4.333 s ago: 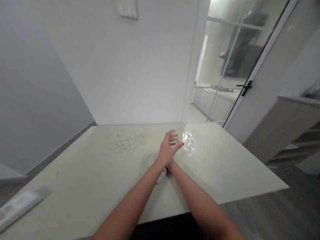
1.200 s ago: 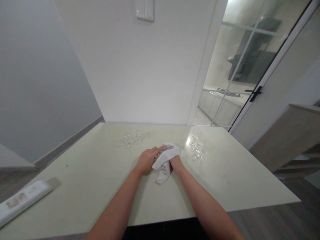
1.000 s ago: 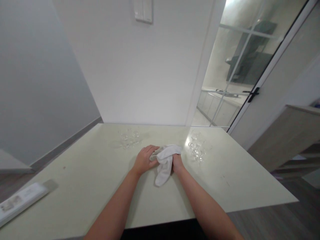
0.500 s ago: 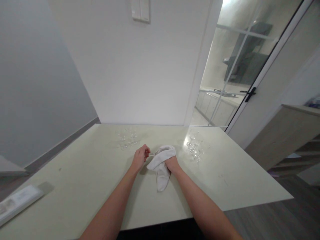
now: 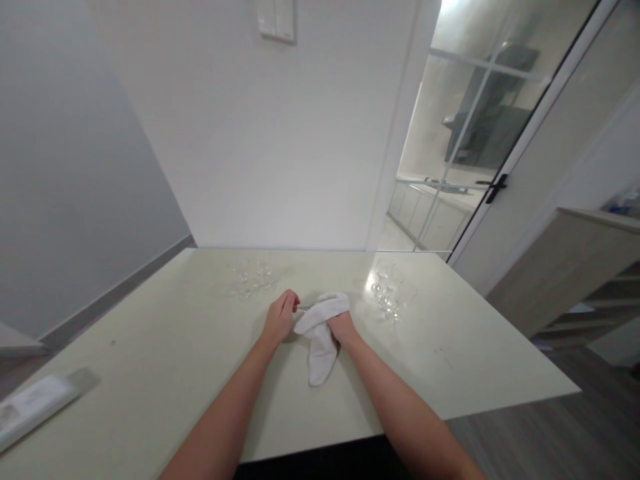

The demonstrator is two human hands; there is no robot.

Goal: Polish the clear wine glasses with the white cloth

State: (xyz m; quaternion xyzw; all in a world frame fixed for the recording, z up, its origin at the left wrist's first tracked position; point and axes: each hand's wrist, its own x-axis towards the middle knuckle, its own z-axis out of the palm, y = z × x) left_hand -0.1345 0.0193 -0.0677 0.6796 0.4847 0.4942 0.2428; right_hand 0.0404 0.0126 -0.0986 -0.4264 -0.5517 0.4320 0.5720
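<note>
Pale cream table point(image 5: 165, 347), smooth and faintly glossy, set square against a white wall point(image 5: 280, 147) that carries a light switch plate point(image 5: 276, 19) high up; a grey wall runs along the left side. To the right, a glass door point(image 5: 480, 133) with a black handle point(image 5: 493, 188) gives onto another room, and a light wood shelf unit point(image 5: 565, 267) stands over dark wood flooring. On the far part of the table, one cluster of small clear glasses point(image 5: 253, 279) sits left of centre and a second cluster of clear glasses point(image 5: 386, 297) sits to the right, catching a bright glare. A flat white box point(image 5: 30, 408) lies at the near left edge. Both bare forearms reach to mid-table. The right hand point(image 5: 340, 327) is closed around a white cloth point(image 5: 320, 333), which is bunched over whatever it wraps; the cloth's loose tail hangs toward the near edge and rests on the tabletop. The left hand point(image 5: 280, 317) has fingers curled together, pinching a thin clear stem that pokes from the cloth's left end, seemingly a glass point(image 5: 303, 309); its bowl is hidden inside the cloth. The hands sit just beside each other, between the two glass clusters.
</note>
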